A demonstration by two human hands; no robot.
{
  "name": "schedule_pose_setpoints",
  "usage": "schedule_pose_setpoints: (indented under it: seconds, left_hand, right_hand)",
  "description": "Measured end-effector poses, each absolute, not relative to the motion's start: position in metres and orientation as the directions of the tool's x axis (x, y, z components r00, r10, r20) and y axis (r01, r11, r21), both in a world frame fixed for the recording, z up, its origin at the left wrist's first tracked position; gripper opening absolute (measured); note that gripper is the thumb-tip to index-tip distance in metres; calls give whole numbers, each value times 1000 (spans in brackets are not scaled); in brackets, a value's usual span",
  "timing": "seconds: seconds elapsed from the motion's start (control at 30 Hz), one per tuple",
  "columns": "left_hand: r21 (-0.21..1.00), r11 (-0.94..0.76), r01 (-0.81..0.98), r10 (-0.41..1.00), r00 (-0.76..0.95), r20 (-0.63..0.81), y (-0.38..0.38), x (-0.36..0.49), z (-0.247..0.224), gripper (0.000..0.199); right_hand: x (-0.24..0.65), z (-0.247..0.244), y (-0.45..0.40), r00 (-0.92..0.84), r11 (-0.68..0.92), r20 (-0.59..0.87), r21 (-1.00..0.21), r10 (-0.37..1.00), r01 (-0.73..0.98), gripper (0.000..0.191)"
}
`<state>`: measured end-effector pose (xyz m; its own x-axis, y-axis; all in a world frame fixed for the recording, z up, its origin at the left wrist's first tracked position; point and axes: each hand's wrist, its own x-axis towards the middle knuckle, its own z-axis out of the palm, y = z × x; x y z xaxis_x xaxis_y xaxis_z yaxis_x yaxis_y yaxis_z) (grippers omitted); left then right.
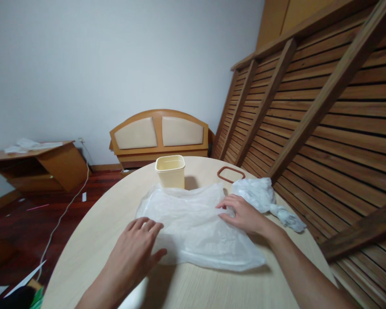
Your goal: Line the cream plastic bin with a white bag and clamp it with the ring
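Observation:
A translucent white plastic bag [189,227] lies spread out and wrinkled on the round table [96,223]. My left hand [141,240] is over the bag's left edge, fingers apart, thumb stretched to the right. Over its right side hovers my right hand [238,210], with a gap between thumb and fingers and nothing seen in them. Whether either hand touches the plastic, I cannot tell. Just behind the bag stands a cream-coloured small bin [171,171], upright, its lower front partly hidden by the bag. A brown rounded-rectangular ring [230,174] lies flat to the bin's right.
Bunched white plastic bags [257,195] sit at the table's right edge, close to my right forearm. A slatted wooden bed frame [309,120] leans along the right. Behind the table are a headboard [159,133] and, at left, a desk [58,165] and a floor cable [64,214].

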<state>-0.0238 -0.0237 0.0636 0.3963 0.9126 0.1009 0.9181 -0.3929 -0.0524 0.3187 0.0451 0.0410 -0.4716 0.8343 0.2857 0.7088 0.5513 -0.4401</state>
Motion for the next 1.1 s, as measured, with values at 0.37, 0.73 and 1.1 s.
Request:
schedule_pose_setpoints:
  seconds: [0.37, 0.73, 1.1]
  left_hand:
    - [101, -567, 817, 823, 567, 30, 22, -12, 37, 97]
    - [-11, -541, 841, 841, 541, 17, 29, -8, 37, 35]
    - [118, -627, 770, 776, 631, 7, 18, -5, 49, 121]
  right_hand:
    - [286, 32, 26, -523, 552, 179, -328, 833, 767, 74]
    - [273, 64, 4, -574, 622, 245, -389, 781, 680, 44]
    - [257, 39, -3, -609, 572, 36, -392, 792, 721, 123]
